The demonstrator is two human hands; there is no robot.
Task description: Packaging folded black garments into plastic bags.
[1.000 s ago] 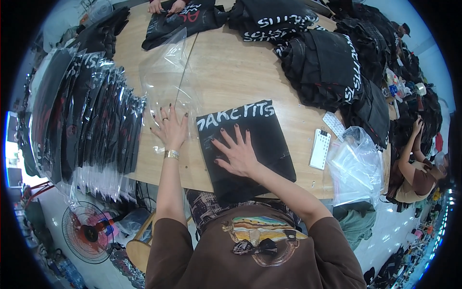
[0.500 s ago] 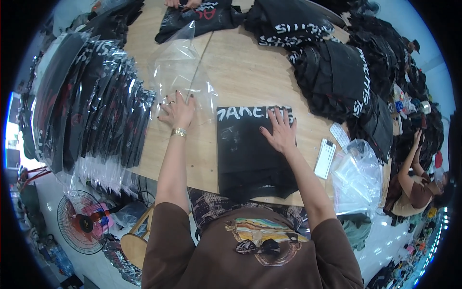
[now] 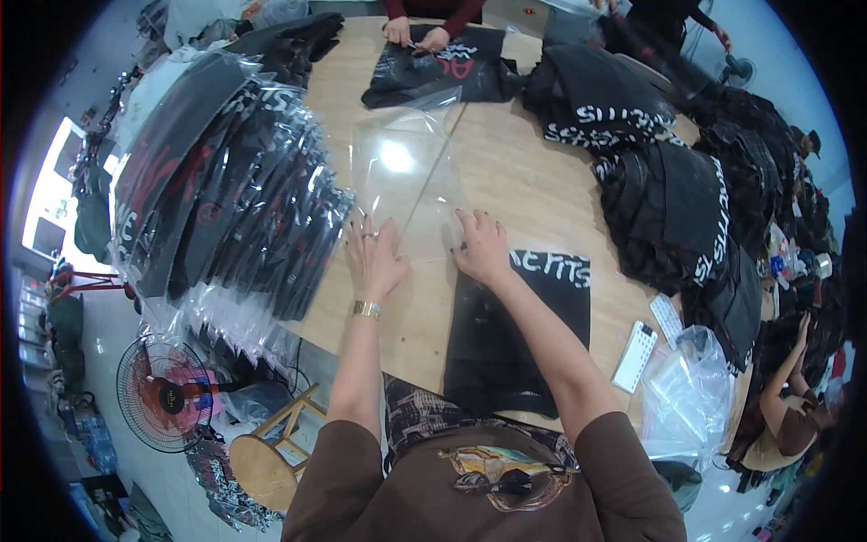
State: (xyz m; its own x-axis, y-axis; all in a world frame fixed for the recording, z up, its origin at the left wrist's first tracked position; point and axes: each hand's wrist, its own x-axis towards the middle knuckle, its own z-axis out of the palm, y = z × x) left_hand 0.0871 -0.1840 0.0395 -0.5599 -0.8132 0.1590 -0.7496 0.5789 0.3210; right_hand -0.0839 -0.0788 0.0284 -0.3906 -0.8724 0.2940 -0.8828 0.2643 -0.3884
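Observation:
A clear flat plastic bag lies on the wooden table in front of me, with light glaring off it. My left hand, a gold bracelet at its wrist, rests open with fingers stretched over the bag's near left side. At the bag's near right edge is my right hand, fingers apart and slightly bent; whether it touches the film I cannot tell. Beneath my right forearm lies a folded black garment with white lettering, close to the table's front edge and partly covered by that arm.
Bagged black garments stand in a dense row at left. Black garment piles line the right side, near a white slotted strip and loose plastic bags. Across the table, another person's hands handle a black garment. A fan and wooden stool stand lower left.
My right hand has left the folded garment and moved left to the plastic bag's edge. My left hand stays at the bag. The whole view has shifted, showing more of the table's far side.

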